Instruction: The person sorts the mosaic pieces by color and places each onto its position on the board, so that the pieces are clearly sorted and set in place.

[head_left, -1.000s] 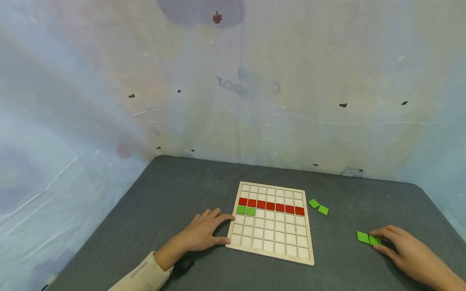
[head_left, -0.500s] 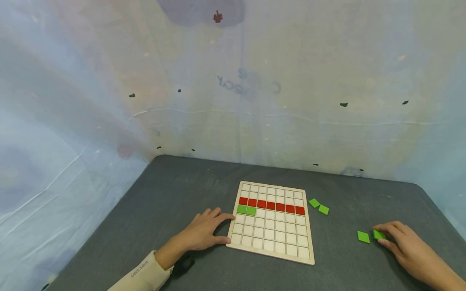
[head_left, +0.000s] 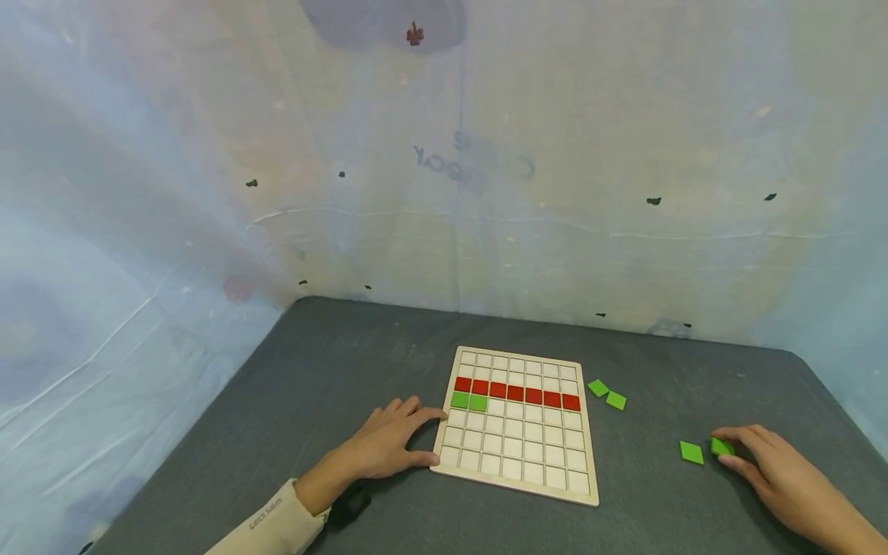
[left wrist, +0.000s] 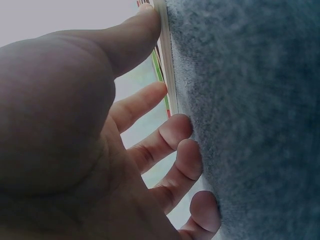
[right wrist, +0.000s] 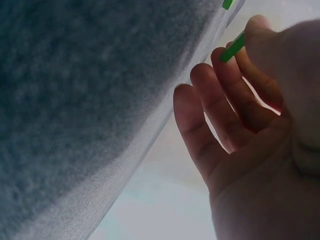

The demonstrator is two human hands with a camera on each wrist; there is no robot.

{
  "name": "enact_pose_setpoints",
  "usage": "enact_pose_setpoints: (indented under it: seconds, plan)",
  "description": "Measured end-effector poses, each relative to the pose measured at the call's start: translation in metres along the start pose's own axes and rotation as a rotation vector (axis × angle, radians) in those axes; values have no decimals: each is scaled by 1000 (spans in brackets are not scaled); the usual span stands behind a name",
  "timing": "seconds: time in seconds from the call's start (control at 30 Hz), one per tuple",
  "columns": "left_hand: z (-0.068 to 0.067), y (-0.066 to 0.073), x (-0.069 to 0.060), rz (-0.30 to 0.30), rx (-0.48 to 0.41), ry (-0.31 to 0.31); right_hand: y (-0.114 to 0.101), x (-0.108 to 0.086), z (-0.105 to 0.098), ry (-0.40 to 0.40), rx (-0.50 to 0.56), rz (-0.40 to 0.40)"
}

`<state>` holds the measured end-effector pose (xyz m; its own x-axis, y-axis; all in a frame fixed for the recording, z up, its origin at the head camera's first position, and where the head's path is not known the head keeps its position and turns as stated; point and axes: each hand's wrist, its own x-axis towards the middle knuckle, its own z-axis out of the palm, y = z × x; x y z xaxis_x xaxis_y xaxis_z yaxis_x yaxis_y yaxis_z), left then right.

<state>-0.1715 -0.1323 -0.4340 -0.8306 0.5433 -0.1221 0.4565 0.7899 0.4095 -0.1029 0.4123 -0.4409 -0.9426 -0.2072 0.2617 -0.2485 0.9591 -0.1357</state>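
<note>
A wooden grid board (head_left: pixel 512 467) lies on the dark table, with a row of red square tiles (head_left: pixel 516 393) and two green tiles (head_left: pixel 469 401) set in its cells. My left hand (head_left: pixel 388 441) rests at the board's left side, thumb and index finger touching the edge; in the left wrist view the other fingers are loosely bent. Between thumb and fingers, my right hand (head_left: pixel 777 472) pinches a green square tile (head_left: pixel 721 447), seen edge-on and tilted in the right wrist view. A second green tile (head_left: pixel 691 452) lies flat just left of that hand.
Two more green tiles (head_left: pixel 607 394) lie close together beyond the board's right edge. Pale printed fabric (head_left: pixel 486 177) hangs behind and along the sides of the grey table (head_left: pixel 333 354).
My right hand has drawn one green tile away from its neighbour, a little to the right, and lifted it into a pinch. My left hand and the board have stayed put.
</note>
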Motion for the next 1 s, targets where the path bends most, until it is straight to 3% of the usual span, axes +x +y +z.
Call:
enact_pose_setpoints:
  seconds: [0.2,0.5,1.0]
  plan:
    - [-1,1,0,1,-2,5,-2,0,-1,15,3,-3]
    - [-1,1,-1,6,-6,6,-14,6,-4,-32,90,19]
    - [2,-2,2,3,0,6,-28,16,-2,-53,151,-18]
